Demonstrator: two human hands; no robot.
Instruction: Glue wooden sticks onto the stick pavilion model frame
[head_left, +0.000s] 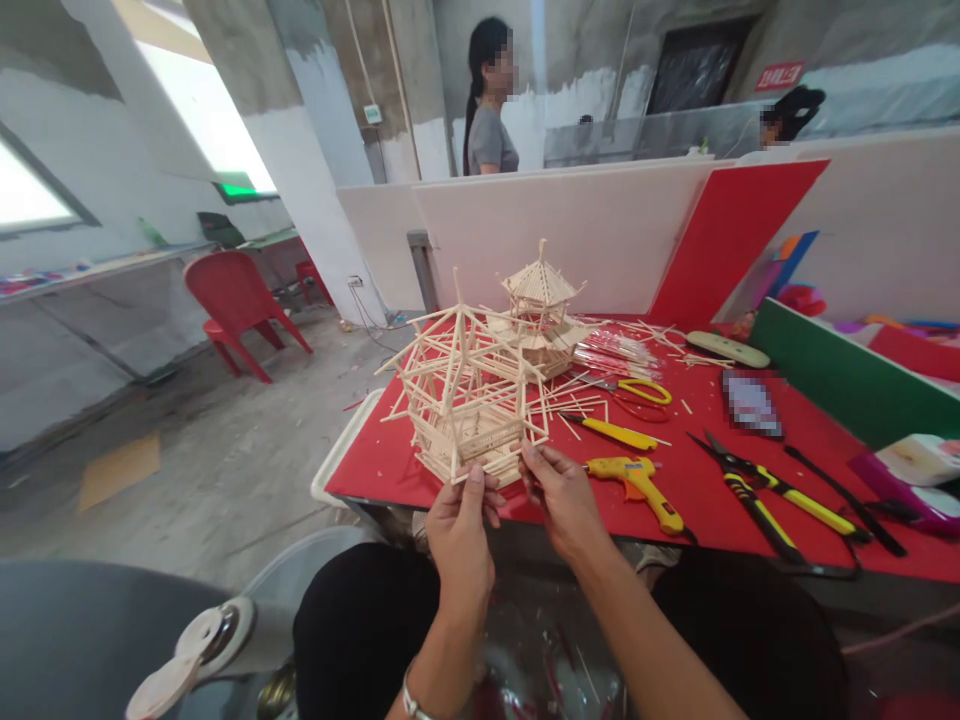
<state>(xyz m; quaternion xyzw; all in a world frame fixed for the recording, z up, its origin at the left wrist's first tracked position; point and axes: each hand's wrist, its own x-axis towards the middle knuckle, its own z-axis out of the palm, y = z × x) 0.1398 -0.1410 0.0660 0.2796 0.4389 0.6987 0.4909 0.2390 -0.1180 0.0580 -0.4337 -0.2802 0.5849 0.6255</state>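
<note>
Knees: two black-clad knees [367, 630] flank the forearms; a bracelet [411, 690] circles the left wrist, and a white lidded container [210, 640] stands to the left.
Left hand: the left hand [463, 520] has thumb and fingers drawn together in a pinch on the near lower edge of the stick frame; whether a separate loose stick lies within the pinch cannot be told.
Right hand: the right hand [559, 490] is likewise nearly closed, thumb against fingers, at the near right corner of the same frame.
Stick frame: an open, many-sided stick frame [469, 440] of pale rods, upright at the near left of the red table [697, 430], its roof ribs rising to a central post.
Tools: right of the hands, a yellow glue gun [637, 485]; beyond it, a yellow cutter [619, 433], then scissors [645, 392] with a yellow handle; farther right, black-and-yellow pliers [765, 490].
Stick pagoda: a tiered stick pagoda [541, 285] with a close-ribbed roof, behind the frame and slightly right.
Loose stock: clear-wrapped sticks [619, 355] just right of the pagoda.
Boards: a green board [825, 375] at the right; white panels [555, 230] and a red panel [739, 240] behind the table.
Room: a red chair [232, 300] at left; beyond the panels, a person in grey [491, 140].
</note>
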